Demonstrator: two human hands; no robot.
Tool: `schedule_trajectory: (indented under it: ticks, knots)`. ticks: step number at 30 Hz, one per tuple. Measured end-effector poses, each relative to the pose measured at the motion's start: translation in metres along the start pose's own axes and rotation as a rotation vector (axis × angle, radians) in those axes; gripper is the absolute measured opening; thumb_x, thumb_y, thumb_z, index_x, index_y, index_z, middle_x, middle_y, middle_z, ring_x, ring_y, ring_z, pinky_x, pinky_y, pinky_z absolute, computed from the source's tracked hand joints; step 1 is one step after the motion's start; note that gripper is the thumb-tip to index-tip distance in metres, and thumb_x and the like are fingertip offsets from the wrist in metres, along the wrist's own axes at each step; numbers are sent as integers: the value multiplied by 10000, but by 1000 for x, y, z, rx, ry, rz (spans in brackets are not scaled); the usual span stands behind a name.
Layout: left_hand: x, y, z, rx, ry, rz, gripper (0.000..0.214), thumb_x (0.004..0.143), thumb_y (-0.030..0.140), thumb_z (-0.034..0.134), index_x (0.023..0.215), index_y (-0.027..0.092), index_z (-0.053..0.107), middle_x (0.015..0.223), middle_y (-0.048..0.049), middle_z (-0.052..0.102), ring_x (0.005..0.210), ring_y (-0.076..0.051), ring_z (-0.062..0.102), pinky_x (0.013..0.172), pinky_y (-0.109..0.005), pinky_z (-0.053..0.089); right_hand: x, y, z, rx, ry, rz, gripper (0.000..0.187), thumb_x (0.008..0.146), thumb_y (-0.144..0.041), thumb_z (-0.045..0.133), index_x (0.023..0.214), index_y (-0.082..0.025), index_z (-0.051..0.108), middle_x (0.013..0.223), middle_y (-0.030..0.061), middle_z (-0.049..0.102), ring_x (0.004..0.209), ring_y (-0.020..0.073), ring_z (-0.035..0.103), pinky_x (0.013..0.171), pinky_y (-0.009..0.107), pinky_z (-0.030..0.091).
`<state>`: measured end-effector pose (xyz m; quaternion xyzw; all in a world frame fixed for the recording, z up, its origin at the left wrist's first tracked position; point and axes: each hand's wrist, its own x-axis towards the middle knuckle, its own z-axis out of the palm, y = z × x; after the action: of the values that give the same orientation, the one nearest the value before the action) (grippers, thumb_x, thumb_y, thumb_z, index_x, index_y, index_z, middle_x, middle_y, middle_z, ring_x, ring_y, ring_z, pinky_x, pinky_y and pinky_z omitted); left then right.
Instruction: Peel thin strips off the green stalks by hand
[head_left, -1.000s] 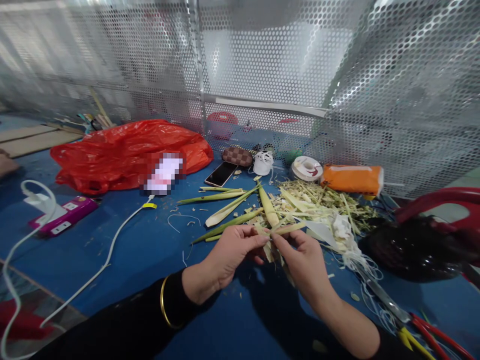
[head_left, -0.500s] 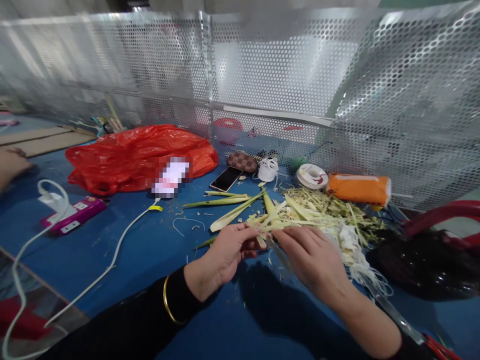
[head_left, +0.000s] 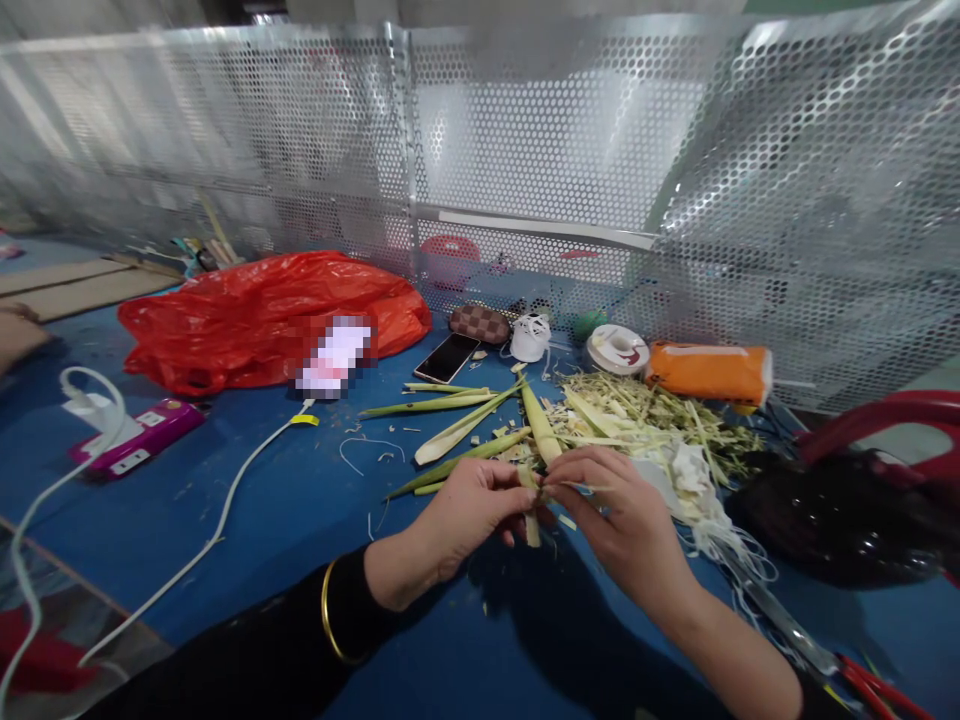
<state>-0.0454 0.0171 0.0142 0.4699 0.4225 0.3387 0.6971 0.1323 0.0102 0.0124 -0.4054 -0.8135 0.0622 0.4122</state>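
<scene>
Both my hands meet over the blue table (head_left: 300,500), pinching a pale yellow-green leaf strip (head_left: 532,522) between their fingertips. My left hand (head_left: 469,510), a gold bangle (head_left: 328,612) on its wrist, grips the strip from the left with closed fingers. My right hand (head_left: 615,520) pinches it from the right. Just behind the hands lie several long green-and-cream leaf blades (head_left: 450,435) and a heap of shredded leaf trimmings (head_left: 645,415).
A red plastic bag (head_left: 262,310), a phone (head_left: 446,357), a checkered pouch (head_left: 480,322), thread spools (head_left: 616,348) and an orange roll (head_left: 709,370) sit at the back by the perforated metal screen (head_left: 525,150). A power strip (head_left: 135,445) with white cable lies left. A dark bag (head_left: 840,510) and red-handled scissors (head_left: 870,680) lie right.
My hands have drawn together again over the strip and dropped slightly toward me; half a second ago the right hand's fingers were stretched out along the strip.
</scene>
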Motion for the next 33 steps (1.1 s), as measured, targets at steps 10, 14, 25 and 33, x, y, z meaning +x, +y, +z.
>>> schedule_trajectory:
  ticks: [10, 14, 25, 33]
  knots:
    - [-2, 4, 1, 16, -144, -54, 194, 770, 316, 650, 754, 123, 661, 739, -51, 705, 544, -100, 636, 500, -190, 445, -5, 2, 5, 26, -43, 195, 127, 871, -175, 542, 760, -208, 592, 748, 11, 651, 722, 172, 612, 636, 283, 430]
    - [-1, 2, 0, 19, -177, -64, 263, 771, 379, 652, 757, 116, 655, 719, -45, 690, 552, -103, 637, 510, -194, 448, -5, 1, 5, -29, -76, 227, 127, 871, -198, 532, 754, -204, 580, 741, 20, 644, 700, 177, 593, 639, 290, 411]
    - [1, -5, 7, 142, -40, -3, 138, 792, 247, 609, 748, 118, 636, 660, -30, 662, 504, -85, 581, 515, -206, 408, -7, -4, 9, 74, -114, 503, 166, 850, -320, 504, 753, -212, 584, 666, 23, 644, 605, 173, 568, 580, 281, 401]
    - [1, -4, 6, 103, 6, -5, 156, 795, 270, 638, 839, 121, 644, 746, -45, 696, 536, -94, 630, 491, -184, 416, -9, -1, 11, 264, -109, 639, 215, 845, -383, 528, 737, -210, 595, 649, 16, 634, 577, 158, 577, 538, 255, 416]
